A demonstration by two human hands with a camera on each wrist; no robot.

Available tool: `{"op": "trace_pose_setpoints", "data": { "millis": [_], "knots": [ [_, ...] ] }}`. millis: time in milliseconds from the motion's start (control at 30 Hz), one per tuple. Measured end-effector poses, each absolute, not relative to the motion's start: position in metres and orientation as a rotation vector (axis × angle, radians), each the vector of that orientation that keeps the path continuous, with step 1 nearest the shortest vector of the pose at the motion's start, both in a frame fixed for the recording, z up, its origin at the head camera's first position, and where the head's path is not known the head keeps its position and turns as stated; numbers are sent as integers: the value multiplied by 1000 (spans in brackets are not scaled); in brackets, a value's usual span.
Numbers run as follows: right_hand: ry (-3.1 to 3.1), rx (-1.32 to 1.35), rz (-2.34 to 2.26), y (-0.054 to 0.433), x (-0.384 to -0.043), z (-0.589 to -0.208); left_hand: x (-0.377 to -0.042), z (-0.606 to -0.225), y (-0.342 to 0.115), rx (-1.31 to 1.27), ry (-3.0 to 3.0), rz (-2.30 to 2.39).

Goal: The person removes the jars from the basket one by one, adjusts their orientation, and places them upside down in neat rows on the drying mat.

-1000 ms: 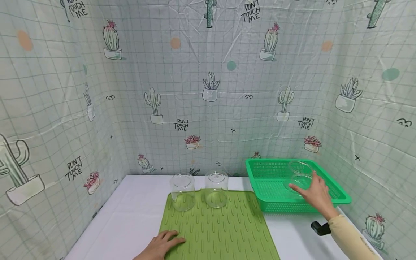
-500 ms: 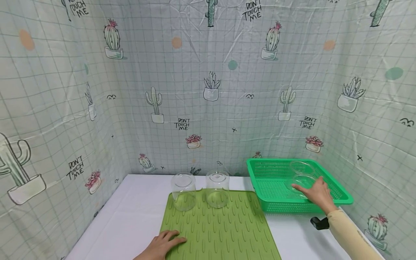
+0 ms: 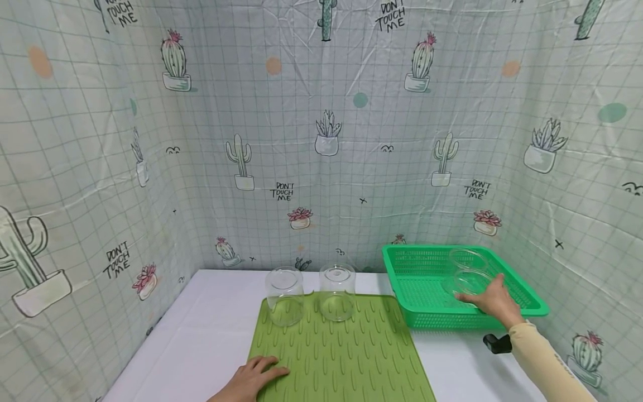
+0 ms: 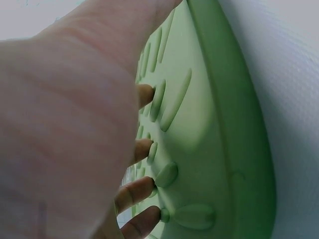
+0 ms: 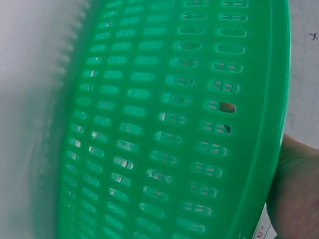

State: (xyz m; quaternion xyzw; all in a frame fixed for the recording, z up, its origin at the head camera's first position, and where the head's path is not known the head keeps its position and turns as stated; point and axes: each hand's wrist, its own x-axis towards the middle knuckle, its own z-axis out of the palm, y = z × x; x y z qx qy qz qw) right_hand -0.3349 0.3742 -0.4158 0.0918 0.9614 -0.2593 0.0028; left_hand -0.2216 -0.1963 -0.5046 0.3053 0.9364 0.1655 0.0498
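Note:
My left hand (image 3: 249,379) rests on the ribbed green drying mat (image 3: 341,357), its fingertips touching the mat in the left wrist view. Two clear glasses stand upside down at the mat's far end: a left glass (image 3: 284,296) and a right glass (image 3: 337,293). My right hand (image 3: 494,301) reaches over the near rim of the green basket (image 3: 417,317), thumb and fingers spread wide beside clear glassware (image 3: 471,274) inside. Two round outlines of this glassware show, one behind the other. In the right wrist view the basket's slotted wall (image 5: 144,119) hides most of the hand.
A white-covered table (image 3: 176,335) lies under mat and basket. Fabric printed with cacti (image 3: 351,167) hangs behind and along both sides. A black wrist-camera piece (image 3: 497,343) sits under the right wrist, close to the basket's near side.
My right hand has drawn slightly down and back toward the basket's near rim, while the glassware there stays in place. The left hand and the two glasses on the mat have not moved.

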Motion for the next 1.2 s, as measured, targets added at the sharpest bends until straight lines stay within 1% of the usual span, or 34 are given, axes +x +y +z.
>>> {"op": "trace_pose_setpoints", "data": {
  "millis": [200, 467, 900, 1200],
  "knots": [
    [3006, 270, -812, 376, -336, -418, -221, -504, -196, 911, 2854, 497],
    [3004, 316, -833, 370, -343, -419, -221, -506, -195, 874, 2845, 508],
    [3036, 294, -1016, 343, -358, -427, -219, -505, -193, 876, 2853, 485],
    [3021, 254, -1086, 336, -368, -432, -221, -507, -195, 884, 2868, 458]
  ]
}}
